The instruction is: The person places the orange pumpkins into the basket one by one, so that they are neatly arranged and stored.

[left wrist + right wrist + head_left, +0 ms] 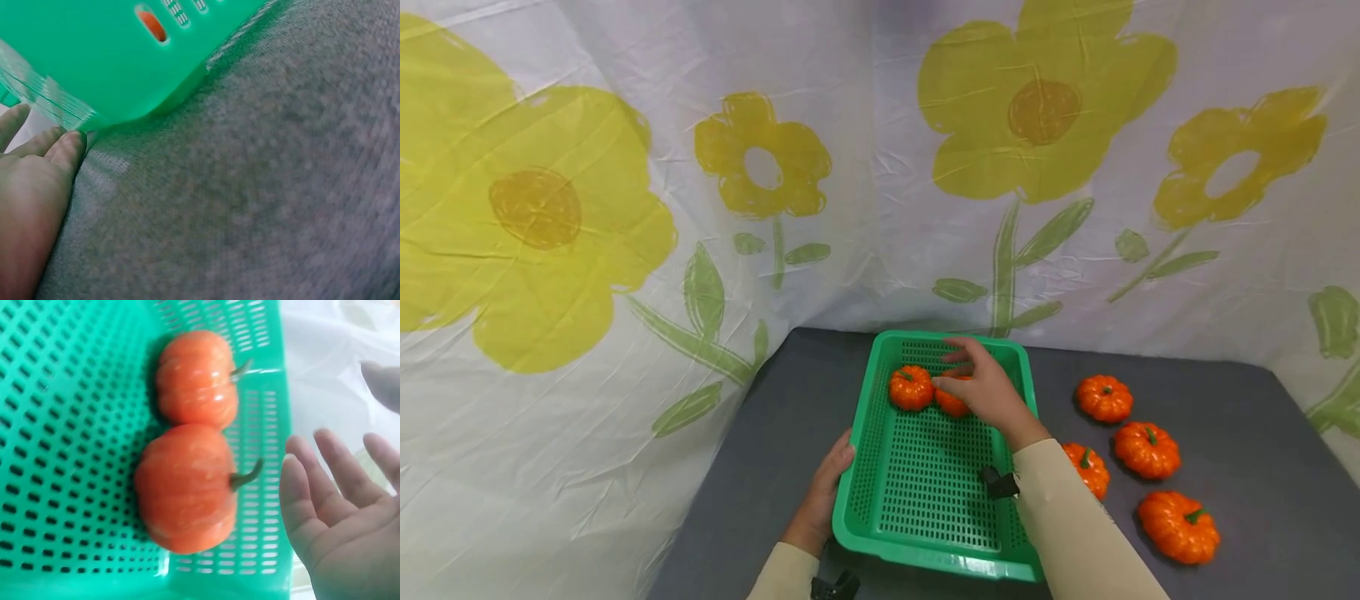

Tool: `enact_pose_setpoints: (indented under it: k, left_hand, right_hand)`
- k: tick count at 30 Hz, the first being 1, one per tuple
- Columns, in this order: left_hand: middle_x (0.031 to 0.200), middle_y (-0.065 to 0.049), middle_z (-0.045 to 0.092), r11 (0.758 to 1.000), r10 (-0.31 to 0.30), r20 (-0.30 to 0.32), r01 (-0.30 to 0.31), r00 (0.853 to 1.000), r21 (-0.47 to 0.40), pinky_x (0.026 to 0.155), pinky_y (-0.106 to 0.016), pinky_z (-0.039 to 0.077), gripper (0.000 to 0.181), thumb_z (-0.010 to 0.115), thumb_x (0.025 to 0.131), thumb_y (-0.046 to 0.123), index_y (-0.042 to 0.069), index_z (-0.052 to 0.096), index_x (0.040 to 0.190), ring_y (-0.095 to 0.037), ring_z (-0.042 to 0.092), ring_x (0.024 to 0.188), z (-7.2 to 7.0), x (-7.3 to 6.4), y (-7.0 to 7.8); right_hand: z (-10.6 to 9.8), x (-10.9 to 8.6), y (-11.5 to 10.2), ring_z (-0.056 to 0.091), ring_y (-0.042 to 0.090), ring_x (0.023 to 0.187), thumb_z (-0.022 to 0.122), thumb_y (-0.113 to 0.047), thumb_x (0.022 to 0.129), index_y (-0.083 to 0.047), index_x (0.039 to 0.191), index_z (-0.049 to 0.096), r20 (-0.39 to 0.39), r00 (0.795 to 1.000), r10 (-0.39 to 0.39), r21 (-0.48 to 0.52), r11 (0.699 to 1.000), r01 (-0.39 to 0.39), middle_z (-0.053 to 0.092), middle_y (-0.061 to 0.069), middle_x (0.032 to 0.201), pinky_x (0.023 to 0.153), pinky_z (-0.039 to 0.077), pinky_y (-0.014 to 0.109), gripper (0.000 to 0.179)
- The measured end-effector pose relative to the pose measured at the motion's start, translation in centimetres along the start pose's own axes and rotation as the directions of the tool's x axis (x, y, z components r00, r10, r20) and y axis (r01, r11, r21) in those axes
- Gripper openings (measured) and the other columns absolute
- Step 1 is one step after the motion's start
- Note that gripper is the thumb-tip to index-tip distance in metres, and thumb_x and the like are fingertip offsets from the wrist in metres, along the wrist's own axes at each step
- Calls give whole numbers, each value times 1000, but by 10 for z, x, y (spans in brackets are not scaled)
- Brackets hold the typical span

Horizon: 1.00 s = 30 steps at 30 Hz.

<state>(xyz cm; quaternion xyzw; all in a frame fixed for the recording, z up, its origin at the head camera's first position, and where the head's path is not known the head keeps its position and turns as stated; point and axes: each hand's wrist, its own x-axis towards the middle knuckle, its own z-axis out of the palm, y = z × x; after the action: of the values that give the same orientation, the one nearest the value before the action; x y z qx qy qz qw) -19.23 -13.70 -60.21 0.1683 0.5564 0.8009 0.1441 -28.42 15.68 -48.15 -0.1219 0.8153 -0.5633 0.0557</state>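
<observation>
A green perforated plastic basket (940, 560) stands on the dark tabletop, with two small orange pumpkins near its far end. One pumpkin (911, 388) sits to the left; the other pumpkin (952, 403) is partly hidden behind my right hand (988, 387) in the head view. In the right wrist view, both have green stems and sit side by side against the wall. That hand hovers over them with its fingers spread and nothing held. At the basket's left side, my left hand (826, 487) touches the outer wall with fairly straight fingers.
Several more orange pumpkins (1147, 451) lie on the table to the right of the basket, one partly covered by the right sleeve (1075, 517). A white sheet (880, 250) printed with yellow flowers hangs behind and to the left of the table.
</observation>
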Motion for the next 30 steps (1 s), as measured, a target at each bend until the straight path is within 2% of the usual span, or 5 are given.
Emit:
enact_pose_setpoints:
  k: [6,14,18,23,30]
  left_hand:
    - [169,-32,29,1000,22,35,-22,999,1,116,-51,46,66,30,116,33,8,16,175,-41,48,145,-1,1,0]
    - [168,-31,32,999,-3,37,4,999,-36,116,-53,45,65,26,117,35,9,15,176,-43,47,145,0,2,4]
    - [168,-32,31,999,-14,31,15,999,-42,116,-54,45,66,25,117,35,8,13,176,-43,48,144,1,2,4]
    - [169,-31,28,999,-14,52,17,999,-51,118,-57,42,66,22,117,35,7,8,176,-44,45,147,-1,2,5]
    - [169,-32,26,998,-12,71,16,997,-56,118,-58,42,66,21,118,35,8,6,176,-44,45,147,0,1,5]
  right_hand:
    - [-4,-7,-14,61,41,130,79,-18,104,-11,166,41,41,999,-34,31,999,33,58,19,149,103,54,58,73]
    - [-11,-18,-24,54,50,136,79,-16,104,-13,168,37,59,995,-79,60,995,76,53,23,154,106,50,62,76]
    - [-13,-22,-28,53,49,137,78,-13,104,-14,168,37,56,994,-92,62,994,89,52,23,155,107,48,64,76]
    - [-17,-30,-33,54,46,137,76,-10,105,-12,168,36,53,991,-126,61,991,123,50,25,156,108,47,65,75]
    - [-26,-45,-37,53,44,139,75,-9,105,-13,167,37,33,986,-164,71,984,162,51,20,157,109,45,66,73]
